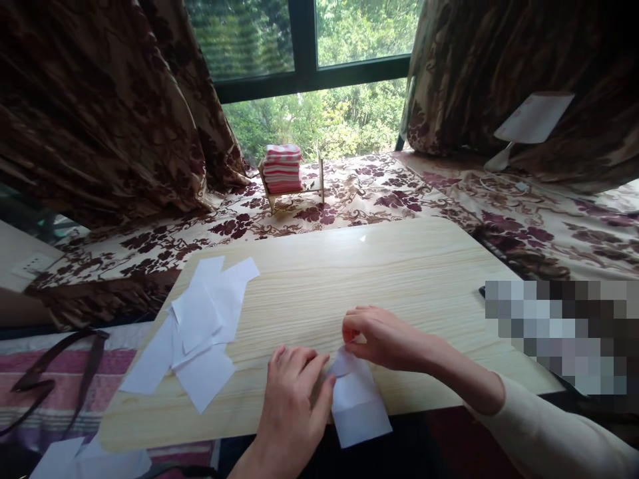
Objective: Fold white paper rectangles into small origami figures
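My left hand presses the paper sheet flat while my right hand pinches its folded corner; overhanging the wooden board, it could slip, skewing the crease.

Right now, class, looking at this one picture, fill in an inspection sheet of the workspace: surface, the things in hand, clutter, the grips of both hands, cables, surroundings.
Surface: light wooden board, lying on floral patterned cloth.
Things in hand: one white paper piece, partly folded, overhanging the board's near edge.
Clutter: loose paper sheets overlapping at the board's left; more paper below the board's left corner.
Grips: left hand pressed flat beside the paper's fold; right hand pinching its top edge.
Cables: a thin white cord on the cloth, far right.
Surroundings: window with greenery, brown curtains, striped folded stack on a small wooden stand; blurred patch at right, unreadable.
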Demonstrator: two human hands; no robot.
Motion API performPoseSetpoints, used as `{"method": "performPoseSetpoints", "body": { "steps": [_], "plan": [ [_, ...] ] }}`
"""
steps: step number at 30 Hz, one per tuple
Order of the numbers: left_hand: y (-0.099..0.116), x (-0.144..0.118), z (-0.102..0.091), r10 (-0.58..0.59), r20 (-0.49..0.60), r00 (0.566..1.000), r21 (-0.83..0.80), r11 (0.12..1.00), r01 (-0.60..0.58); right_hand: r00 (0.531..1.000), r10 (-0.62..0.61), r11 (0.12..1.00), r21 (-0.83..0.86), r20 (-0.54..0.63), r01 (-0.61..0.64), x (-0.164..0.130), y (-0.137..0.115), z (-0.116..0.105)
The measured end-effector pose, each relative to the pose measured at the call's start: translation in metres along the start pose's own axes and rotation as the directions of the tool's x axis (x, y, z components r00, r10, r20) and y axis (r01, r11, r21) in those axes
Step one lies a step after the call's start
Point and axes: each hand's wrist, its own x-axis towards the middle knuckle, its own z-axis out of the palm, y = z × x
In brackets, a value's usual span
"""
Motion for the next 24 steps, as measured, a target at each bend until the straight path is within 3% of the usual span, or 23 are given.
{"method": "performPoseSetpoints", "body": {
  "steps": [3,7,13,19,24],
  "plan": [
    [0.004,0.015,-0.003,-0.141,0.091,0.986,-0.179,0.971,0.156,0.998,0.023,0.987,0.162,-0.059,-0.013,-0.004,-0.004,0.0],
    [0.012,0.03,-0.005,-0.301,0.254,0.919,-0.403,0.831,0.384,0.975,0.092,0.948,0.319,-0.202,-0.023,-0.012,-0.012,0.006],
    [0.018,0.037,-0.003,-0.372,0.295,0.88,-0.462,0.751,0.472,0.92,0.253,0.791,0.612,-0.299,-0.019,-0.018,-0.017,0.018],
    [0.023,0.04,-0.003,-0.405,0.328,0.853,-0.484,0.704,0.52,0.91,0.24,0.788,0.616,-0.338,0.021,-0.023,-0.019,0.024],
    [0.024,0.04,-0.002,-0.442,0.328,0.835,-0.491,0.676,0.55,0.875,0.118,0.856,0.494,-0.47,0.15,-0.03,-0.023,0.027]
  ]
}}
